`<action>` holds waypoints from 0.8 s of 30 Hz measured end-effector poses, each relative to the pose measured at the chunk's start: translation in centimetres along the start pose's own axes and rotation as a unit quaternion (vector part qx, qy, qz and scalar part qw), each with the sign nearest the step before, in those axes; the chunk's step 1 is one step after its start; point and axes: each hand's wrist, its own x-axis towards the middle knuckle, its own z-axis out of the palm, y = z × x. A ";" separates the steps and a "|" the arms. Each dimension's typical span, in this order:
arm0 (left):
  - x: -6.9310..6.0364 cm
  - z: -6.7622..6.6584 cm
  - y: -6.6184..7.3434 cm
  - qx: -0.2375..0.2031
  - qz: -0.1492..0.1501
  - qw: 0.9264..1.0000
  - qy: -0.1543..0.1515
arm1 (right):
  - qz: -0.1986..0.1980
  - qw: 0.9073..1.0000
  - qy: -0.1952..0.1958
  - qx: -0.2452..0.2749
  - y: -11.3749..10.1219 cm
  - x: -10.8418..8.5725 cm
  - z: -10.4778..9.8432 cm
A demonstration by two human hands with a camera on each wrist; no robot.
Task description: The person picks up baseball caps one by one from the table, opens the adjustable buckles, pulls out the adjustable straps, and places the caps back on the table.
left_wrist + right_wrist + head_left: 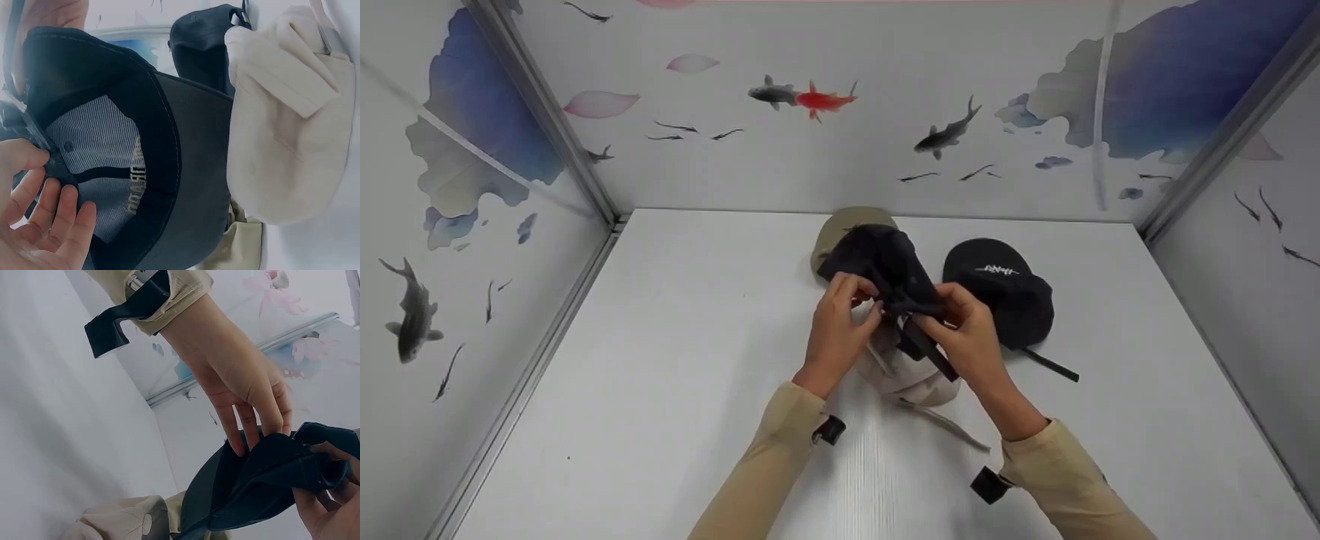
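Both hands hold a dark baseball cap [877, 251] above the table, its inside turned toward the left wrist camera. Striped lining and the reverse of some lettering show within it. The left hand [838, 326] pinches the cap's back strap near the buckle, thumb against fingertips. Opposite it, the right hand [971, 337] grips the cap's back edge; in the right wrist view its fingers [239, 430] bend over the fabric. A loose strap end [934, 349] hangs down between the hands. Directly below lies a beige cap [919, 388], partly covered.
A khaki cap [834, 232] lies behind the held cap. To the right is a black cap [1020, 304] with white lettering, its strap [1050, 365] trailing on the white table [660, 360]. The beige cap's strap [949, 426] stretches toward the front. Printed panels [847, 165] enclose the table.
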 end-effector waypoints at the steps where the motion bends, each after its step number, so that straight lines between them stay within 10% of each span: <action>1: 0.0 0.0 0.0 0.005 -0.001 1.000 0.002 | -0.001 1.000 -0.001 0.000 0.0 0.0 0.0; 7: -0.4 -0.1 -0.1 -0.002 -0.018 1.000 0.003 | 0.000 1.000 0.003 0.006 0.1 0.1 -0.2; 14: -1.0 -0.5 -0.5 -0.133 -0.087 0.987 -0.005 | -0.005 1.000 0.013 0.010 0.2 0.2 -0.4; 19: -1.3 -0.8 -0.7 -0.235 -0.162 0.958 -0.035 | 0.001 1.000 0.020 0.016 0.1 0.3 -0.5; 24: -1.2 -1.0 -0.4 -0.350 -0.215 0.911 -0.045 | 0.011 0.999 0.016 0.034 0.1 0.3 -0.5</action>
